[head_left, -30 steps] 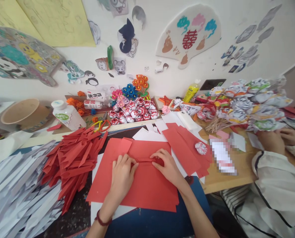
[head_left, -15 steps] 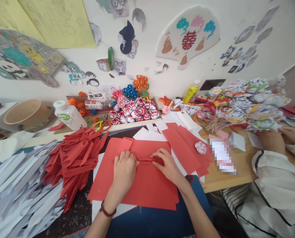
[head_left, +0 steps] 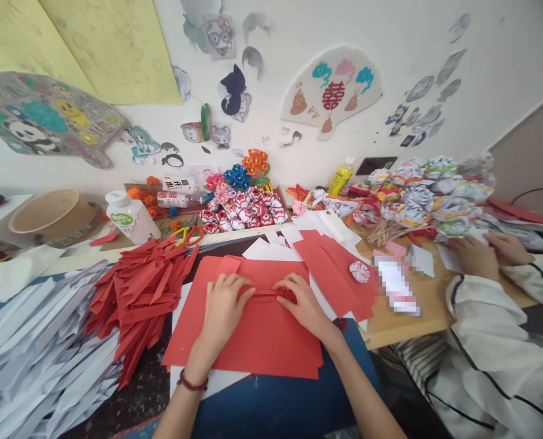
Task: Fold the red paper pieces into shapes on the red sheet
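A narrow folded strip of red paper (head_left: 265, 293) lies across the large red paper sheets (head_left: 262, 347). My left hand (head_left: 225, 305) pinches the strip's left end between thumb and fingers. At its right end, my right hand (head_left: 301, 302) is closed on the same strip. White paper shows beneath the red sheets. To the left are a heap of folded red strips (head_left: 138, 286) and a larger heap of folded white strips (head_left: 42, 353).
Scissors (head_left: 189, 235) lie behind the red heap, near a white bottle (head_left: 131, 216). Red-and-white paper flowers (head_left: 248, 210) fill a box at the back. On the right, a co-worker's hands (head_left: 481, 256) are beside bunched paper flowers (head_left: 429, 192).
My left hand has shifted its grip along the strip, with the thumb now stretched toward the middle. The right hand keeps its hold. The whole view has turned slightly.
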`<action>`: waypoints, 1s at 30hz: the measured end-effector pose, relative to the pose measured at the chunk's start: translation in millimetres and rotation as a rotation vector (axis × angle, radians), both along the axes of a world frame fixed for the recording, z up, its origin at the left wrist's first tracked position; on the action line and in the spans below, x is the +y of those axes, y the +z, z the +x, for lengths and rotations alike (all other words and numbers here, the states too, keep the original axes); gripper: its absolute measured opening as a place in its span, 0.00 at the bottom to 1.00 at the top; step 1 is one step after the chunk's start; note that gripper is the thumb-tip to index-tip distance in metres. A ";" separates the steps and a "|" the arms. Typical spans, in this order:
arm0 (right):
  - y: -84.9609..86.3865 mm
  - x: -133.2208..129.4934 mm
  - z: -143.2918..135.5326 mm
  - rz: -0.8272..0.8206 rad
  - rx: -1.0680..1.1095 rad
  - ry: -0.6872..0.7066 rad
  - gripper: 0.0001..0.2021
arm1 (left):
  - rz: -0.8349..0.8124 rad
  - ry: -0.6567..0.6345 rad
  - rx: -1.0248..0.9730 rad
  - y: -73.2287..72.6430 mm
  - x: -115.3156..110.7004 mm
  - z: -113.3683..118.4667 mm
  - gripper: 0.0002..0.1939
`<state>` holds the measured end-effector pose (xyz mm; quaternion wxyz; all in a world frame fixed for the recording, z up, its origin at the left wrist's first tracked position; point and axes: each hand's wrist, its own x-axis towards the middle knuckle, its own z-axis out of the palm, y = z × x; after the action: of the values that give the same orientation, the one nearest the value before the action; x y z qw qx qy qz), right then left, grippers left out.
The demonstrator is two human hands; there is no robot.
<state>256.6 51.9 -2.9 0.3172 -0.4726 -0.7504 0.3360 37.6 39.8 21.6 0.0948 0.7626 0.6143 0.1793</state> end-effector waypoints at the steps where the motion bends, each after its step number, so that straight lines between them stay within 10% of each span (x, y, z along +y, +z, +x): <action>1: 0.4 -0.8 -0.1 0.005 -0.004 -0.002 0.12 | 0.001 -0.022 -0.003 -1.7 1.3 1.7 0.08; 11: 9.4 7.1 -6.4 0.098 -0.133 0.057 0.02 | -0.058 -0.154 -0.132 -12.1 9.1 5.9 0.00; 21: 6.1 -10.2 2.9 0.571 -0.569 0.269 0.13 | 0.169 -0.528 0.435 -1.9 -11.1 -7.2 0.14; 30: 5.2 -6.5 -6.5 0.506 -0.580 0.129 0.06 | 0.190 -0.529 0.469 -9.1 -7.9 -2.3 0.09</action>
<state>250.1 45.4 2.2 0.1767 -0.4066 -0.8963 0.0123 35.3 31.9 12.6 -0.0767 0.9207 0.3817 0.0251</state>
